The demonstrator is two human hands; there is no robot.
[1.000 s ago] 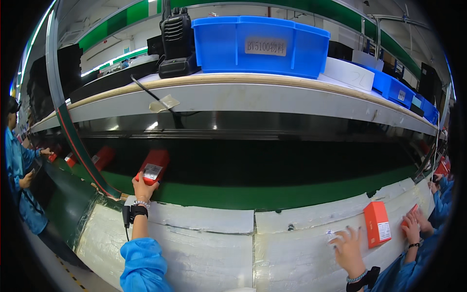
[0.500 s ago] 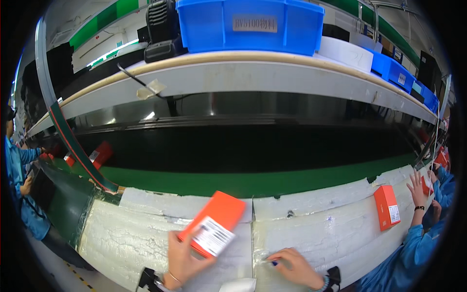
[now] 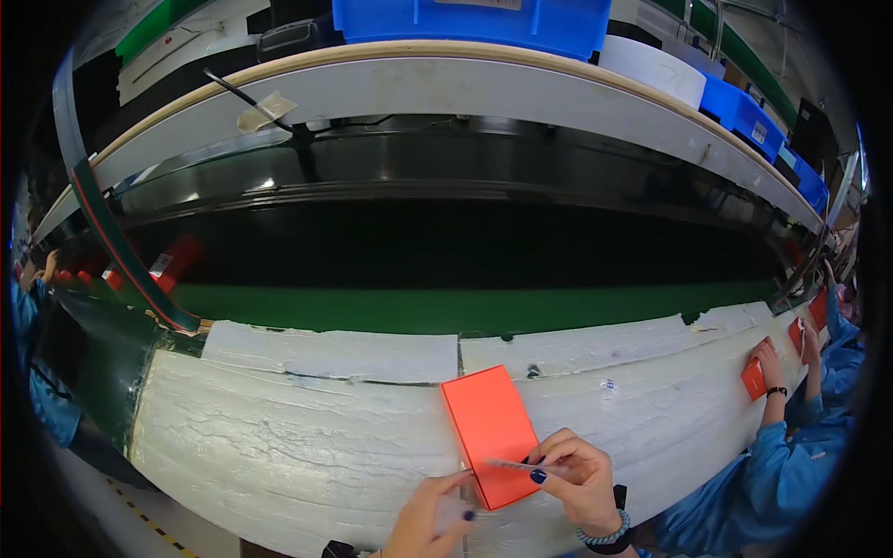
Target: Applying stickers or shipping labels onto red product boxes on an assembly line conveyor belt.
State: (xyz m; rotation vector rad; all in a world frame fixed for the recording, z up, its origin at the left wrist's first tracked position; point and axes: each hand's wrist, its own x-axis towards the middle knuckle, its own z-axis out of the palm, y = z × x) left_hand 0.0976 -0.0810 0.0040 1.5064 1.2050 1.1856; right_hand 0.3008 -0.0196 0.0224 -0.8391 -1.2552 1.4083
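A red-orange box point(image 3: 490, 432) lies tilted on the light, film-covered work surface in front of me, a plain face up. My right hand point(image 3: 579, 476), with dark nails and a beaded bracelet, pinches a thin flat strip point(image 3: 512, 464) over the box's lower part. Seen nearly edge-on, the strip's kind cannot be made out. By the box's lower left edge is my left hand point(image 3: 433, 516), its thumb and index finger apart and slightly blurred. Whether its index fingertip touches the box is unclear.
Beyond the work surface point(image 3: 298, 418) runs a green belt point(image 3: 419, 309) with red boxes point(image 3: 172, 265) at far left. Above it, a shelf point(image 3: 446, 93) bears a blue bin point(image 3: 465, 20). At right, a co-worker's hand point(image 3: 770, 365) holds a red box point(image 3: 753, 379); another person stands far left.
The box has left my left hand's grip and lies further right, turned so its white label no longer shows. My right hand has risen over it with the strip. The view has shifted downward.
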